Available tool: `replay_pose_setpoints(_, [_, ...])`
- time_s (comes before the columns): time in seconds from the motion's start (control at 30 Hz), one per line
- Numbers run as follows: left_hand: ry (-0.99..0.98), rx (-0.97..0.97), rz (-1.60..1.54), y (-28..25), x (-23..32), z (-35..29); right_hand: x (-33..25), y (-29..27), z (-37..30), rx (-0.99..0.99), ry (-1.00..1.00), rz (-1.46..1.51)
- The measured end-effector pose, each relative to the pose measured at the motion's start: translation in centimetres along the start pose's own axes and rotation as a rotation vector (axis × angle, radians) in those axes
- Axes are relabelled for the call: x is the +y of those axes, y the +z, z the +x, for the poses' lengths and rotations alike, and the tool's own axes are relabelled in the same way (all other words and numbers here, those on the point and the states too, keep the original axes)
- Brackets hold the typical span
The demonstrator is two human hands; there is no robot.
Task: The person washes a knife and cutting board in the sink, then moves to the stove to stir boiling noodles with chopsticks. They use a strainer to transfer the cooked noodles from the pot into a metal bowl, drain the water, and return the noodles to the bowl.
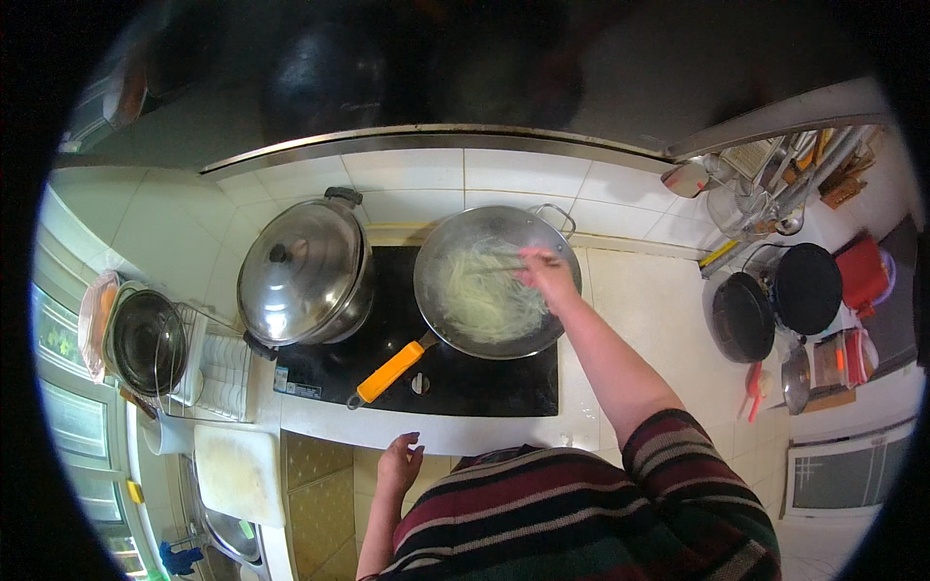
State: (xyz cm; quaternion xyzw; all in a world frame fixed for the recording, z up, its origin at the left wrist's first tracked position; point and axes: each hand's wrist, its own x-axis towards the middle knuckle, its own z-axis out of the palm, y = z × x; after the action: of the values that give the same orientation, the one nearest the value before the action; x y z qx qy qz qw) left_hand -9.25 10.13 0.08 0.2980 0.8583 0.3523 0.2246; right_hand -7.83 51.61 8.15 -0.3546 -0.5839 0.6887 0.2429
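Note:
My right hand (548,281) is over the wok (557,334), closed around what look like thin dark chopsticks (499,269). Something pink shows at the fingers. Pale, noodle-like strands (489,295) lie in cloudy liquid inside the wok, under a haze of steam. The wok rests on the right side of a black stovetop (484,387), its orange-covered handle (386,373) pointing toward the near left. My left hand (399,465) hangs at the counter's front edge with fingers loosely apart, holding nothing. It touches neither the wok nor its handle.
A large lidded steel pot (302,276) stands left of the wok. Farther left are a dish rack (223,363), a glass lid (148,344), a cutting board (237,473) and a sink (232,533). Black pans (807,289) and utensils (790,194) hang at the right. A dark range hood (436,87) juts overhead.

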Motion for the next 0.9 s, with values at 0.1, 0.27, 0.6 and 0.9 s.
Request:
replay_pose_setpoints(0.1, [-0.036,-0.009,-0.001,-0.2,0.1,0.0,-0.2,-0.6,-3.2,-0.273,-0.060,-0.223])
replay_pose_setpoints(0.27, [-0.036,0.008,0.008,-0.3,-0.7,-0.1,-2.8,-5.6,-1.7,-0.097,-0.192,-0.430])
replay_pose_setpoints(0.6, [-0.030,-0.037,-0.019,0.1,0.5,0.0,-2.1,-4.2,-4.6,-0.595,-0.721,-0.969])
replay_pose_setpoints(0.9, [-0.113,-0.011,-0.052,0.6,-1.0,-2.1,-6.4,-6.5,-9.3,-0.806,-0.322,-0.960])
